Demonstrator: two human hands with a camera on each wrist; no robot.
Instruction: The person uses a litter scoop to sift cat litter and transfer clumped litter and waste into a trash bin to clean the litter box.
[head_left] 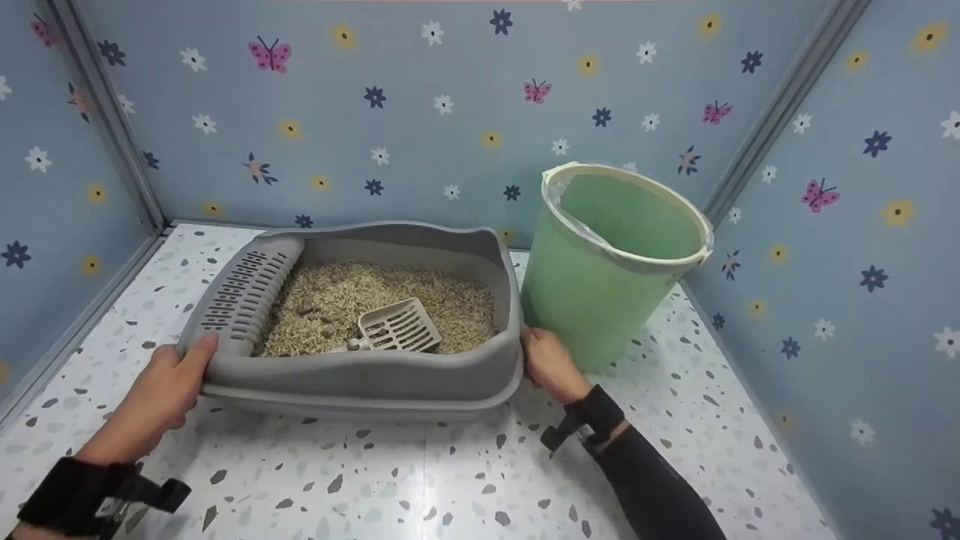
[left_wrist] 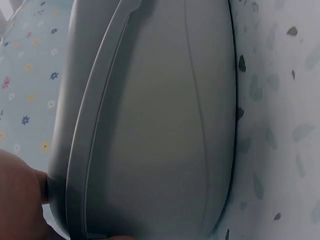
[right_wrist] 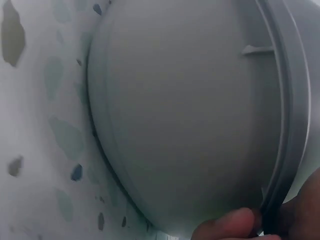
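A grey litter box [head_left: 360,382] stands on the speckled floor, with a slotted step at its left end. Tan granular litter [head_left: 330,289] with a few dark clumps lies inside. On the litter rests a beige slotted litter scoop [head_left: 401,327], its handle partly hidden behind the front wall. My left hand [head_left: 166,384] grips the rim at the front left corner, thumb on top. At the right end, my right hand [head_left: 553,364] holds the rim, its fingertips [right_wrist: 230,225] curled beneath the lip in the right wrist view. Both wrist views show the box's outer wall [left_wrist: 150,125] close up.
Right behind my right hand stands a green trash bin [head_left: 600,300] with a cream rim and a clear liner, close beside the box. Blue flowered wall panels [head_left: 420,165] enclose the back and both sides. White speckled floor [head_left: 390,480] extends in front of the box.
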